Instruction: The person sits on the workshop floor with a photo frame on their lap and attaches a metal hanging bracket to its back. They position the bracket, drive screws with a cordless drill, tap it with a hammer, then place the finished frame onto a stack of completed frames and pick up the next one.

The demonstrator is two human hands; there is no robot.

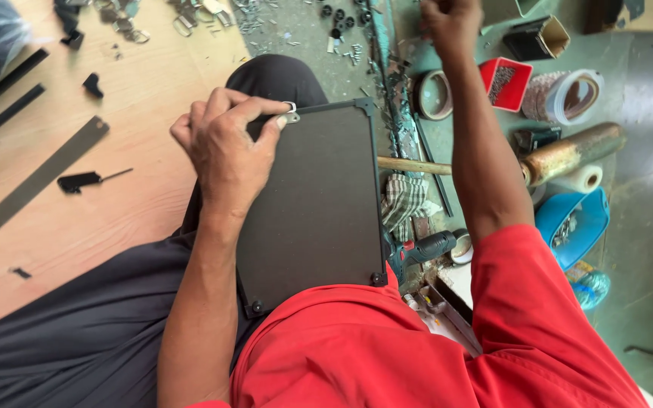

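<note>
A black rectangular panel [319, 204] with small corner fittings rests on my lap, over dark trousers. My left hand [224, 143] is at the panel's upper left corner, its thumb and fingers pinched on a small silver metal clip [289, 115] that sits against that corner. My right hand [451, 23] is stretched far forward at the top edge of the view, above the cluttered green floor. Its fingers are curled, and whatever may be in them is hidden.
To the right lie a red box of screws [504, 81], tape rolls [568, 94], a brownish cylinder [572, 151], a blue bowl [572, 223], a wooden handle [413, 165], a checked cloth [402, 200] and a power drill [425, 248]. Dark flat strips [35, 185] lie on the wooden board at left.
</note>
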